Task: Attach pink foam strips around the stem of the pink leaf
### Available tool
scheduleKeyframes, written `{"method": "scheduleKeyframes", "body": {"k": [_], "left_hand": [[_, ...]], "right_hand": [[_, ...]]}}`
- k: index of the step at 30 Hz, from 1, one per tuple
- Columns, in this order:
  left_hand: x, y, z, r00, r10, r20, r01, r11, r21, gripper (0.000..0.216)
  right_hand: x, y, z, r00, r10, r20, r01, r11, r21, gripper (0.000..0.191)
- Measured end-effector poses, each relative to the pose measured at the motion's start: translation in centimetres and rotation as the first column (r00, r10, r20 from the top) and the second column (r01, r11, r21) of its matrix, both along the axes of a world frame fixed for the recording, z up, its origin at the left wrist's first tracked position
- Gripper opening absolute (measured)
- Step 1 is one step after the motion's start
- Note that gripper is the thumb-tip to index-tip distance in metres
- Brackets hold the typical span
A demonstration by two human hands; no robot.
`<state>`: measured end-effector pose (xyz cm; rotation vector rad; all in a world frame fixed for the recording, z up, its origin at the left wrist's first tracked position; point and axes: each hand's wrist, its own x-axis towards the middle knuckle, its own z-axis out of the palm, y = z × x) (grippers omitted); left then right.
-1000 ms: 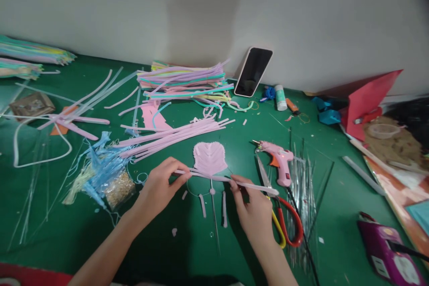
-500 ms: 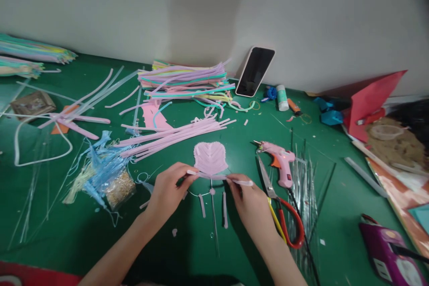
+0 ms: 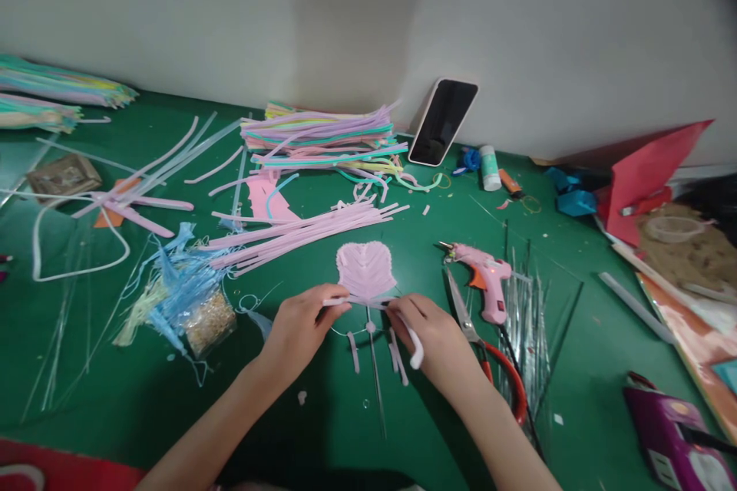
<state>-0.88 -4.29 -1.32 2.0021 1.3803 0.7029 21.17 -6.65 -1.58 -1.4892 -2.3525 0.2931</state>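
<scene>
A broad green tabletop (image 3: 593, 422) carries craft supplies. Near its middle, a person's left hand (image 3: 299, 326) and right hand (image 3: 434, 337) face each other, slightly closer together than a second ago. Beside the right forearm, which now hides more of their handles, lie metal scissors (image 3: 469, 328). A fuzzy, pale pink, leaf-shaped panel (image 3: 365, 268) lies flat just beyond the fingertips. A slim, pale pink fuzzy strip (image 3: 377, 305) spans the hands at the panel's near, tapered end; each grip is closed, pinching it. The strip's right-hand end, straight and reaching the scissors earlier, now curls down beside the right hand.
</scene>
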Motion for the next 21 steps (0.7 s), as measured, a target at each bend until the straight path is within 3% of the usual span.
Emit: {"method": "scheduleKeyframes", "body": {"k": [4, 11, 16, 21], "left_hand": [[0.0, -0.1, -0.1, 0.998, -0.057, 0.015, 0.057, 0.998, 0.005, 0.014], [0.1, -0.2, -0.4, 0.993, -0.071, 0.092, 0.057, 0.987, 0.15, 0.009], [0.5, -0.2, -0.6, 0.993, -0.058, 0.106, 0.044, 0.991, 0.127, 0.007], [0.5, 0.3, -0.5, 0.996, -0.068, 0.054, 0.061, 0.99, 0.129, 0.009]], "right_hand": [[0.1, 0.5, 0.5, 0.998, 0.021, 0.051, -0.022, 1.0, 0.008, 0.01], [0.5, 0.9, 0.2, 0.992, 0.126, 0.003, -0.126, 0.992, 0.029, 0.015], [0.4, 1.2, -0.2, 0.972, 0.236, 0.006, -0.235, 0.965, 0.116, 0.018], [0.4, 2.0, -0.6, 0.963, 0.266, -0.038, -0.26, 0.958, 0.119, 0.016]]}}
